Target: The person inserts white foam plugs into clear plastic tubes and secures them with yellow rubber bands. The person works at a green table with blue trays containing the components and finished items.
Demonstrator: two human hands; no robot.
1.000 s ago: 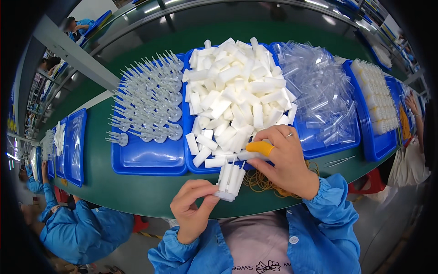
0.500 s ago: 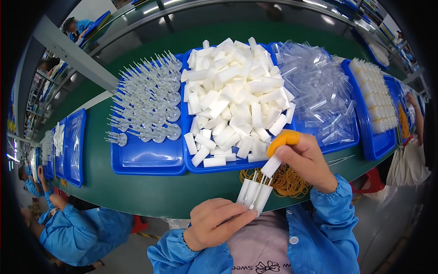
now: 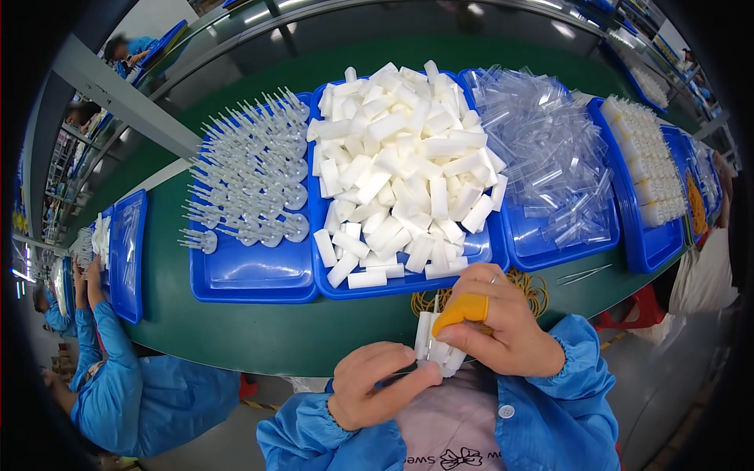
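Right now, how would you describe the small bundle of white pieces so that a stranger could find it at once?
Start at the green table with its row of blue trays, and go to its near edge below the tray of white blocks. There both hands, the left hand and the right hand, hold the small bundle of white pieces. It alone is off the trays, beside an orange finger cover.

Matt white foam-like blocks [image 3: 397,165] heaped in glossy blue plastic tray [image 3: 408,284] at 12 o'clock. Clear glossy plastic tubes [image 3: 550,157] at 2 o'clock. Translucent smooth plastic pieces [image 3: 251,169] at 10 o'clock. Matt green table surface [image 3: 259,334]. Orange rubbery finger cot [image 3: 462,310] on right hand [image 3: 503,330]. Blue cloth sleeves [image 3: 573,377].
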